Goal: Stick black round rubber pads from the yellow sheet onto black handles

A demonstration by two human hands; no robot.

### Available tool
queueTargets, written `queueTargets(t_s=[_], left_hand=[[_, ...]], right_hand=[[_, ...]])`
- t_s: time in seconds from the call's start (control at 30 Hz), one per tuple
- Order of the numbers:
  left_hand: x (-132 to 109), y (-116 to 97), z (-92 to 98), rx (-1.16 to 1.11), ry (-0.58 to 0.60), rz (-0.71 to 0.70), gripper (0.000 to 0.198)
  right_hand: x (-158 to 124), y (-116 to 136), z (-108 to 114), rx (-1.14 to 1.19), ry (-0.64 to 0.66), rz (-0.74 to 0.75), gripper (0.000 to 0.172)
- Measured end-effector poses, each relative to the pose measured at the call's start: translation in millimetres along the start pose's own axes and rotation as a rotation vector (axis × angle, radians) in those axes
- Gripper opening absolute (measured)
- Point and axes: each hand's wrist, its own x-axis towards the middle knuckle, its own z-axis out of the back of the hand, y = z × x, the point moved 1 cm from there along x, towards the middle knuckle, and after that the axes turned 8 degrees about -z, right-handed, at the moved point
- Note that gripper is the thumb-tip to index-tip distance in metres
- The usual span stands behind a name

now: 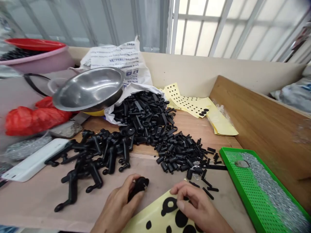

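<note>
My left hand (121, 204) is closed around a black plastic crank handle (139, 188), most of it hidden by the fingers. Beside it, my right hand (196, 204) curls over the upper edge of a yellow sticker sheet (143, 215), thumb and fingers drawn together on it. Black round and teardrop-shaped stickers (181, 219) show on the sheet. To the left, a group of assembled black crank handles (73, 187) lies on the table. Small black sleeves and pins (179, 152) are heaped beyond my right hand.
A white sack (131, 61) spills black handle parts (143, 110) at the back. A steel bowl (89, 85) stands left of them. Yellow dotted sheets (187, 103) lie behind. On the right, a green tray (239, 184) holds small metal pieces beside a wooden board (262, 126).
</note>
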Motion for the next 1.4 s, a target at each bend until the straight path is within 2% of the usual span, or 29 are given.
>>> queueTargets(t_s=[0.1, 0.2, 0.4, 0.53, 0.7, 0.9, 1.13, 1.4], left_hand=[[7.1, -24.4, -18.0, -0.474, 0.185, 0.132, 0.036], [12.0, -35.2, -31.6, -0.690, 0.281, 0.186, 0.045], [12.9, -38.5, -39.4, -0.717, 0.286, 0.227, 0.043], [10.0, -40.1, -39.8, -0.767, 0.278, 0.298, 0.048], [9.6, -40.3, -41.7, -0.789, 0.254, 0.299, 0.048], [8.8, -40.5, -41.8, -0.781, 0.236, 0.260, 0.041], [8.4, -42.2, -41.4, -0.763, 0.229, 0.263, 0.043], [1.8, -34.1, -43.3, -0.694, 0.256, 0.181, 0.040]], right_hand=[[3.3, 4.7, -1.2, 0.204, 0.007, -0.104, 0.017], [7.2, 6.3, -1.7, 0.314, -0.009, -0.166, 0.021], [9.9, 4.1, -0.3, 0.362, -0.017, -0.248, 0.020], [10.2, 1.7, -0.7, 0.370, -0.028, -0.256, 0.018], [10.9, -1.3, -1.2, 0.346, -0.037, -0.261, 0.015], [12.3, -2.9, -0.5, 0.352, -0.040, -0.260, 0.016], [12.5, -3.0, -0.7, 0.320, -0.026, -0.256, 0.016], [12.5, -0.1, -1.8, 0.286, -0.030, -0.244, 0.018]])
